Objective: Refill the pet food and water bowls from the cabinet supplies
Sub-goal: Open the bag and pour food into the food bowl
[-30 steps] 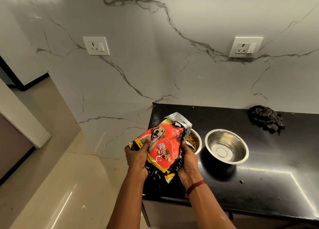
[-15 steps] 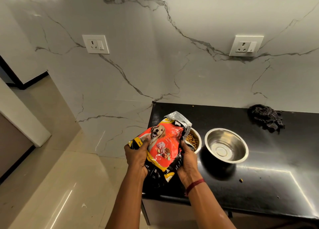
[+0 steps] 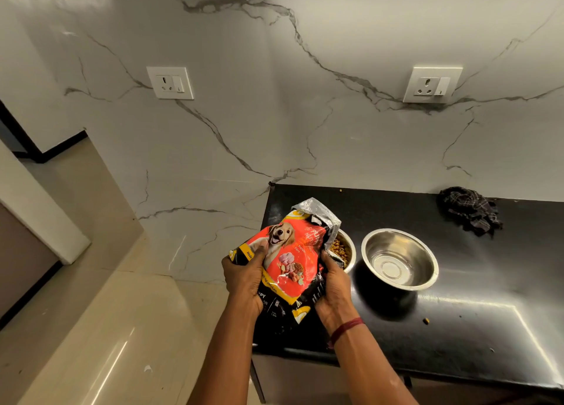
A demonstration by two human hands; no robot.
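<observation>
Hands hold a dog food bag (image 3: 285, 261) over the near left corner of a black counter (image 3: 476, 328). The left hand (image 3: 245, 278) is closed around the bag's left side, with the thumb on the front by the dog picture. The right hand (image 3: 334, 290) is closed around the bag's right side. A red thread band (image 3: 346, 330) goes around the right wrist. The bag is red, yellow and black, and its silver top is open and tipped toward the right. Just under that open top sits a steel bowl with brown kibble (image 3: 343, 250) in it, partly hidden by the bag. Just beside it on the right is an empty steel bowl (image 3: 399, 259). One bit of loose kibble (image 3: 426, 321) lies on the counter near the front. A dark checked cloth (image 3: 470, 211) lies crumpled at the back, against the white marble wall (image 3: 274, 114). Two wall sockets (image 3: 170, 82) are up on the wall.
</observation>
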